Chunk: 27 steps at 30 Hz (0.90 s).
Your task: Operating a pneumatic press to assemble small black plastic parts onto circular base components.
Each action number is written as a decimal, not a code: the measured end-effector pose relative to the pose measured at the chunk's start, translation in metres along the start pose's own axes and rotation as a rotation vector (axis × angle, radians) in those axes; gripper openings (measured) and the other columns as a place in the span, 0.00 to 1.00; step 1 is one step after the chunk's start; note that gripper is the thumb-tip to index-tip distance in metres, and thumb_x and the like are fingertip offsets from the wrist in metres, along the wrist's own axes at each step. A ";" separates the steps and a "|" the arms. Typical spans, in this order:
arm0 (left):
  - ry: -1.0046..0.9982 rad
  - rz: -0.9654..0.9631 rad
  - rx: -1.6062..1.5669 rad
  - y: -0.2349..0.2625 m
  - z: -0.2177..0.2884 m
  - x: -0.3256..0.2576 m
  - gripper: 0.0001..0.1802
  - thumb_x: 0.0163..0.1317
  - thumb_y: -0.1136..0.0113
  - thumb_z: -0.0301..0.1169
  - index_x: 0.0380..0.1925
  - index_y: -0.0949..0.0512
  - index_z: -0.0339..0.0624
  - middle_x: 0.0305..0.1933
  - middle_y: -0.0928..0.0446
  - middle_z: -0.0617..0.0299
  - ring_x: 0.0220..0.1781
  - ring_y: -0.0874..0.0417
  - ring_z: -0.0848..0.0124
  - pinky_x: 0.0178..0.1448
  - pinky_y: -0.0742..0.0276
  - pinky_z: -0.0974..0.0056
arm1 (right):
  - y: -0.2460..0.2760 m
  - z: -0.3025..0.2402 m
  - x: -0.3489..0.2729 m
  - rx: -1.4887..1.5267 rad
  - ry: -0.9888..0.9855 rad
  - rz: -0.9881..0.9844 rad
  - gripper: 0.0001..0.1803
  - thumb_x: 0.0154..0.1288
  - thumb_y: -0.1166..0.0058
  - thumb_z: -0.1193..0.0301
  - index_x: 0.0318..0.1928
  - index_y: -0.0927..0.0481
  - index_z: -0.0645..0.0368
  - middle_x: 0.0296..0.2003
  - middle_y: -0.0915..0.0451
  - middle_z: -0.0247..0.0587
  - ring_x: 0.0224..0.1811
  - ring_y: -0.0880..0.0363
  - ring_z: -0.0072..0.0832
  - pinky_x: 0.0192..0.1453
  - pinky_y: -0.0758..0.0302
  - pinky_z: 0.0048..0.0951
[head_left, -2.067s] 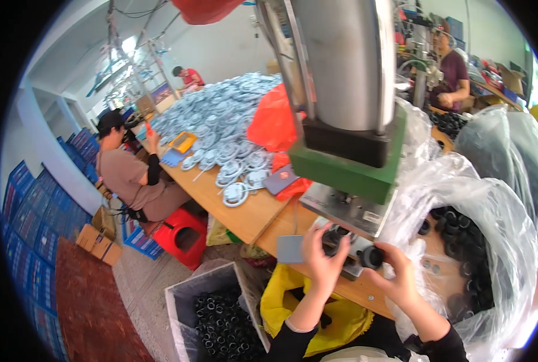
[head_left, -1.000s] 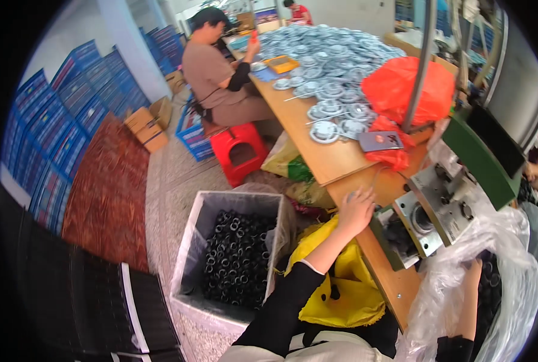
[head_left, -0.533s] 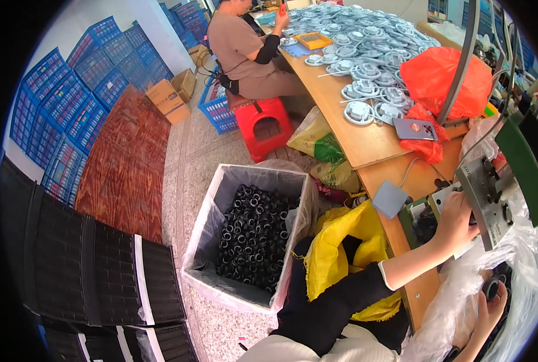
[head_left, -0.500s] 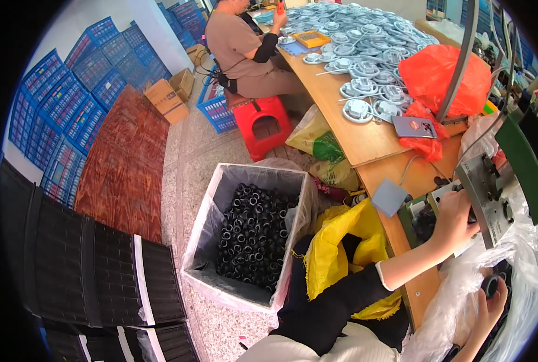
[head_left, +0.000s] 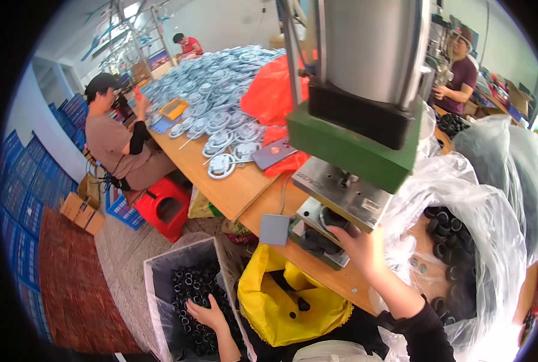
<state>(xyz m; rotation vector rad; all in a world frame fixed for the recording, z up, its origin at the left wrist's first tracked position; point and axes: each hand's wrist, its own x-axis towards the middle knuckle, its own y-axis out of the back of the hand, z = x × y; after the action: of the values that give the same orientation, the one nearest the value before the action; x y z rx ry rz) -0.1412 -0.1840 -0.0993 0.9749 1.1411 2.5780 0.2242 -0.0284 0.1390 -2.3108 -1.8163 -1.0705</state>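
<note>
The left hand point(head_left: 207, 315) rests open, fingers spread, on the black rings point(head_left: 191, 288) filling the plastic-lined bin point(head_left: 160, 271). The right hand point(head_left: 360, 248) reaches to the press fixture point(head_left: 317, 238), its grip hidden; beside it a clear bag point(head_left: 492, 223) holds more rings.

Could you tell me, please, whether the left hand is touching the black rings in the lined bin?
Touching. The head view shows the left hand resting palm-down on the heap of black rings inside the bin, fingers spread over them.

Black rubber rings point(head_left: 191, 297) lie heaped in a plastic-lined bin point(head_left: 160, 271) on the floor, and a few more rings point(head_left: 317, 241) sit on the press's metal base on the tabletop.
</note>
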 end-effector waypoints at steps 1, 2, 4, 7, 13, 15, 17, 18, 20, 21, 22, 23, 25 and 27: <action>-0.086 -0.046 -0.115 0.001 0.031 0.007 0.34 0.53 0.33 0.33 0.56 0.34 0.28 0.59 0.34 0.39 0.62 0.34 0.44 0.66 0.39 0.48 | 0.000 0.000 0.006 0.009 0.006 -0.017 0.14 0.48 0.32 0.73 0.36 0.19 0.64 0.27 0.18 0.48 0.26 0.18 0.39 0.30 0.23 0.33; -0.202 -0.107 -0.291 -0.002 0.064 0.015 0.32 0.54 0.35 0.32 0.56 0.33 0.28 0.59 0.33 0.40 0.62 0.34 0.44 0.67 0.40 0.48 | 0.003 -0.003 0.009 0.016 0.012 -0.033 0.14 0.48 0.32 0.73 0.36 0.19 0.64 0.28 0.18 0.49 0.27 0.18 0.40 0.31 0.23 0.34; -0.346 -0.230 -0.483 -0.019 0.131 0.022 0.27 0.58 0.39 0.31 0.56 0.32 0.31 0.62 0.33 0.45 0.67 0.37 0.45 0.70 0.43 0.50 | 0.008 -0.008 0.008 -0.028 0.048 -0.051 0.14 0.48 0.33 0.74 0.37 0.19 0.65 0.29 0.18 0.50 0.30 0.18 0.43 0.34 0.23 0.35; -0.688 -0.401 -0.531 -0.031 0.230 0.029 0.24 0.62 0.43 0.32 0.58 0.30 0.39 0.64 0.33 0.50 0.70 0.40 0.45 0.70 0.44 0.49 | 0.030 -0.007 -0.006 -0.014 -0.185 -0.185 0.20 0.51 0.33 0.70 0.44 0.21 0.65 0.39 0.19 0.55 0.40 0.19 0.46 0.43 0.23 0.38; -0.879 -0.575 -0.414 -0.066 0.265 0.034 0.20 0.63 0.47 0.34 0.53 0.25 0.36 0.60 0.28 0.48 0.66 0.34 0.43 0.65 0.35 0.50 | 0.122 0.106 -0.036 -0.531 -0.030 0.052 0.19 0.52 0.38 0.74 0.47 0.22 0.62 0.46 0.20 0.51 0.48 0.22 0.46 0.54 0.27 0.40; -0.898 -0.581 -0.422 -0.061 0.268 0.035 0.20 0.63 0.47 0.34 0.53 0.25 0.36 0.60 0.28 0.48 0.65 0.34 0.43 0.65 0.35 0.50 | 0.153 0.135 -0.027 -0.781 -0.095 0.103 0.18 0.49 0.41 0.74 0.44 0.22 0.60 0.46 0.22 0.47 0.49 0.25 0.47 0.53 0.28 0.42; -0.920 -0.558 -0.426 -0.064 0.267 0.034 0.20 0.63 0.47 0.34 0.53 0.25 0.35 0.60 0.28 0.47 0.64 0.33 0.42 0.64 0.34 0.49 | 0.170 0.160 -0.025 -0.897 -0.113 0.184 0.18 0.48 0.41 0.73 0.43 0.23 0.60 0.45 0.23 0.46 0.50 0.27 0.48 0.52 0.30 0.45; -0.955 -0.541 -0.482 -0.064 0.268 0.032 0.20 0.63 0.47 0.33 0.53 0.26 0.35 0.59 0.28 0.45 0.62 0.32 0.40 0.63 0.34 0.48 | 0.179 0.180 -0.026 -1.020 -0.149 0.039 0.18 0.48 0.41 0.73 0.43 0.24 0.59 0.44 0.24 0.46 0.49 0.28 0.48 0.51 0.30 0.45; -0.965 -0.526 -0.523 -0.068 0.268 0.024 0.20 0.62 0.47 0.31 0.53 0.26 0.35 0.59 0.29 0.44 0.61 0.33 0.38 0.63 0.34 0.46 | 0.187 0.203 -0.024 -1.133 -0.175 -0.058 0.18 0.48 0.41 0.73 0.43 0.25 0.58 0.43 0.26 0.46 0.48 0.29 0.47 0.49 0.30 0.45; -0.924 -0.535 -0.527 -0.070 0.265 0.019 0.20 0.62 0.47 0.32 0.53 0.26 0.35 0.60 0.29 0.45 0.63 0.34 0.40 0.64 0.37 0.45 | 0.184 0.211 -0.028 -1.168 -0.158 -0.086 0.19 0.47 0.41 0.73 0.43 0.25 0.57 0.41 0.26 0.46 0.46 0.29 0.46 0.48 0.31 0.45; -0.892 -0.530 -0.465 -0.069 0.263 0.015 0.20 0.62 0.47 0.31 0.53 0.26 0.34 0.62 0.30 0.46 0.64 0.34 0.41 0.66 0.40 0.44 | 0.182 0.215 -0.030 -1.207 -0.145 -0.121 0.19 0.47 0.41 0.72 0.43 0.25 0.57 0.39 0.27 0.47 0.44 0.28 0.46 0.47 0.31 0.44; -0.828 -0.484 -0.590 -0.066 0.256 0.012 0.21 0.61 0.47 0.32 0.53 0.27 0.33 0.61 0.30 0.46 0.64 0.34 0.42 0.66 0.40 0.45 | 0.176 0.213 -0.029 -1.193 -0.131 -0.105 0.19 0.47 0.41 0.72 0.43 0.25 0.57 0.39 0.27 0.47 0.44 0.28 0.46 0.47 0.31 0.44; -0.772 -0.434 -0.733 -0.039 0.272 0.000 0.22 0.61 0.46 0.34 0.53 0.27 0.32 0.60 0.29 0.46 0.65 0.34 0.43 0.66 0.41 0.45 | 0.181 0.189 -0.031 -0.870 -0.211 -0.017 0.20 0.51 0.41 0.67 0.44 0.27 0.59 0.39 0.26 0.47 0.45 0.27 0.48 0.51 0.29 0.42; -0.805 -0.363 -1.034 0.017 0.309 -0.007 0.23 0.57 0.42 0.35 0.51 0.26 0.32 0.59 0.29 0.45 0.63 0.33 0.44 0.64 0.39 0.46 | 0.183 0.129 -0.027 -0.646 -0.272 0.028 0.23 0.50 0.40 0.67 0.47 0.27 0.60 0.39 0.27 0.48 0.45 0.27 0.49 0.50 0.28 0.42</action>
<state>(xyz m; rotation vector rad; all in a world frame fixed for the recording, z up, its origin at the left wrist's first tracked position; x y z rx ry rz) 0.0580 -0.0111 0.0631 1.1404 -0.2179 1.7325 0.4433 -0.0582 0.0973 -2.9472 -1.6828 -1.5983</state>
